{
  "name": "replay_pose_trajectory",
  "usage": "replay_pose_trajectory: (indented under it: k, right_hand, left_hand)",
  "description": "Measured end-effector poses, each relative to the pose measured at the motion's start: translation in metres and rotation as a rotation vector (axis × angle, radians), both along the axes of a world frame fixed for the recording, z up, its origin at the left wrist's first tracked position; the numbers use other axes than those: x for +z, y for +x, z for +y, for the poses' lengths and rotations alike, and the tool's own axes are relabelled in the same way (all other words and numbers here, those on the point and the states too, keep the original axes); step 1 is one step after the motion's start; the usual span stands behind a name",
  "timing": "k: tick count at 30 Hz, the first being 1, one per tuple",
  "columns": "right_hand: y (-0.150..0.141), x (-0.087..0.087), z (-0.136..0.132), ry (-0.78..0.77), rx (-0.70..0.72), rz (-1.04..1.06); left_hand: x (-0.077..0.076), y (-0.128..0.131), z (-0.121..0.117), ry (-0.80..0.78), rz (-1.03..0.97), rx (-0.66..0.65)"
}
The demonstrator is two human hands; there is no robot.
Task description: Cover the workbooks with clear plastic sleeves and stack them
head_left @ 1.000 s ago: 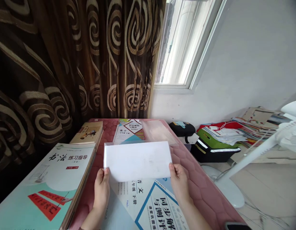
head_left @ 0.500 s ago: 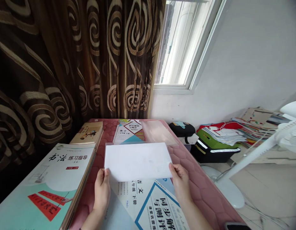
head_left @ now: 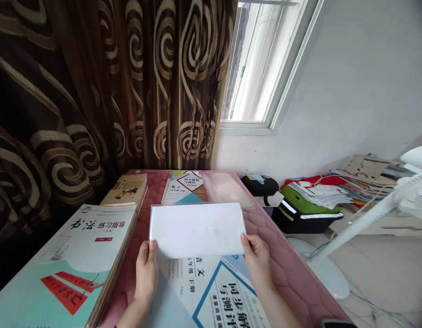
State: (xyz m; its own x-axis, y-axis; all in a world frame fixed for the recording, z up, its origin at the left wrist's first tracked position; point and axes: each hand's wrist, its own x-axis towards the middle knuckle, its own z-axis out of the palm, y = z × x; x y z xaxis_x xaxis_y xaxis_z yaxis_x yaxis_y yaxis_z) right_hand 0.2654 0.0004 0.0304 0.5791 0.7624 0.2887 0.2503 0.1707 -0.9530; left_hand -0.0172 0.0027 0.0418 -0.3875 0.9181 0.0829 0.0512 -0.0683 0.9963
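A white sheet of paper (head_left: 197, 230), which seems to lie in a clear plastic sleeve, is held up between both hands. Its left edge is pinched by my left hand (head_left: 147, 269), thumb on top. At the opposite edge, my right hand (head_left: 258, 259) grips the lower right corner in the same way. Beneath the sheet lies a large blue and white workbook (head_left: 197, 296) with Chinese print, partly covered by the sheet and my forearms. A smaller workbook (head_left: 185, 187) and a clear plastic cover (head_left: 226, 187) rest beyond it.
Stacked books (head_left: 81, 259) stand at the left on the pink padded surface (head_left: 282, 269), with a tan book (head_left: 125, 189) behind. A patterned curtain (head_left: 163, 91) hangs at the back. Right of the surface are a black case (head_left: 260, 184), a green-topped box (head_left: 306, 209) and a white fan (head_left: 364, 209).
The white sheet has tilted very slightly, its top right corner a little higher and further right. Both hands keep their grip in nearly the same place.
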Motion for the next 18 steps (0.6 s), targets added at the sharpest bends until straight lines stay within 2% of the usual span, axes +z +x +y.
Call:
replay_pose_trajectory:
  k: [7,12,15,18]
  right_hand:
    - [-0.003,0.003,-0.001,0.022,-0.034,-0.026]
    - [-0.001,-0.004,0.003,0.075,-0.002,0.15]
    - [0.004,-0.009,0.004,0.052,0.059,0.218]
    - [0.006,-0.008,0.002,-0.021,0.134,0.169]
  left_hand:
    - [0.0,-0.001,0.0,-0.002,0.018,-0.01]
    - [0.0,0.002,0.002,0.018,-0.046,0.014]
    - [-0.001,0.002,0.003,0.026,-0.065,0.029]
    - [-0.002,0.002,0.003,0.031,-0.061,0.034]
